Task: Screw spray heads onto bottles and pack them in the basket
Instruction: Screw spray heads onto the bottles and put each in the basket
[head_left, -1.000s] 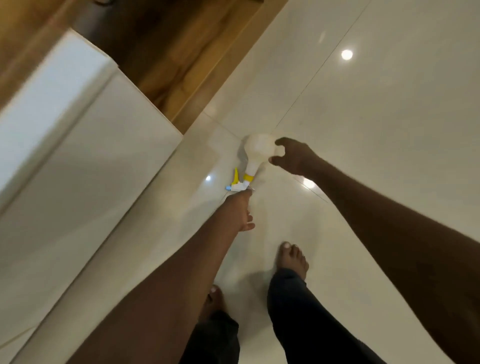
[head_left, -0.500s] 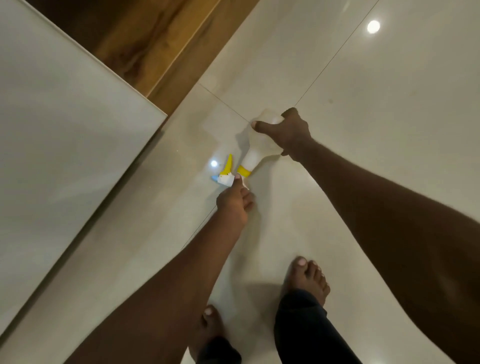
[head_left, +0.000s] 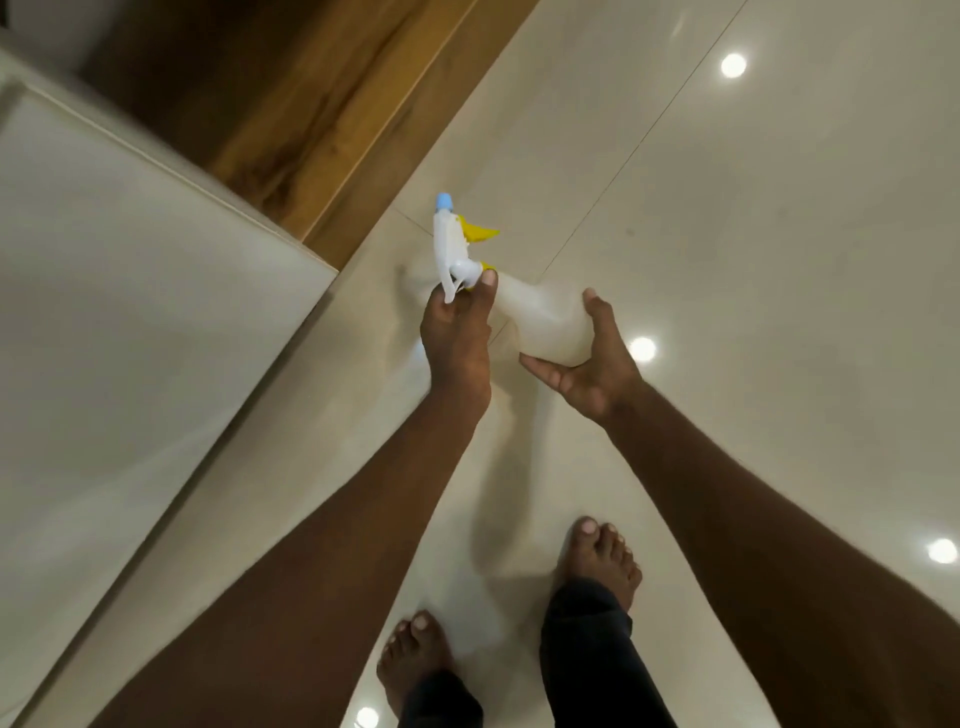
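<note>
White bottle (head_left: 545, 322) held in the air above the glossy tiled floor (head_left: 753, 260), lying roughly sideways, neck toward the left. Spray head (head_left: 454, 249) sits on the neck: white body, yellow trigger and collar, blue nozzle tip pointing away. Left hand (head_left: 457, 338) grips the spray head at its base, thumb on the collar. Right hand (head_left: 592, 369) cups the bottle's base, fingers curled around it. White counter edge (head_left: 156, 312) to the left; bare feet (head_left: 602, 561) below.

A home interior: glossy cream floor tiles (head_left: 727, 260), wood panelling (head_left: 322, 119), bare feet (head_left: 602, 561).
</note>
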